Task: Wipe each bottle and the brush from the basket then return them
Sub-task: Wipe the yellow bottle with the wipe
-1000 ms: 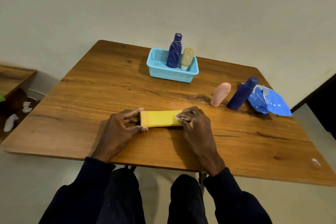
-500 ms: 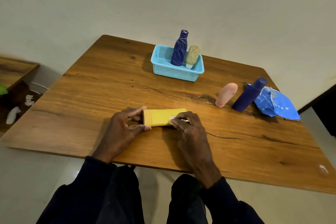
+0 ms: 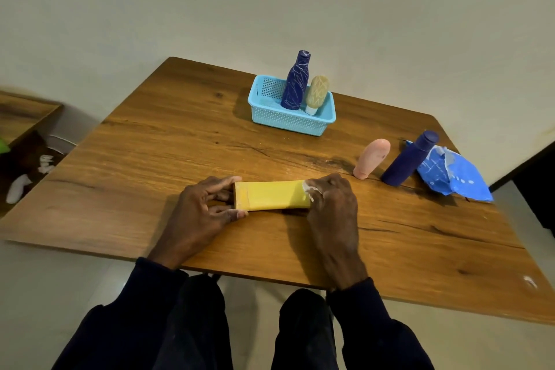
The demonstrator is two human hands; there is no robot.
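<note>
Flat yellow plastic bottle (image 3: 270, 195) lies on its side at the near middle of the wooden desk (image 3: 150, 159), out of the basket. Left hand (image 3: 198, 213) holds the cap end, thumb and fingers pinched around it. Right hand (image 3: 333, 204) has its fingers clenched on a small white wipe (image 3: 307, 189), pressed to the bottle's far right end. Change noted: half a second back the wipe sat a little further in along the yellow face; it has now slid back out to the tail edge, so 1 short stroke is done. The left hand's hold is unchanged and the bottle has not shifted. Reading: wiping of this bottle is mid-way, return not yet started. Light blue perforated plastic basket (image 3: 288, 122) at the back of the desk holds 2 items upright: a dark blue patterned bottle (image 3: 295, 84) and a beige oval piece (image 3: 316, 93), bottle or brush I cannot tell. A pink tube (image 3: 372, 158) and a navy cylindrical bottle (image 3: 410, 159) stand on the desk to the right, beside a crumpled blue packet (image 3: 453, 177). Likely 3 items are yet to go back.
</note>
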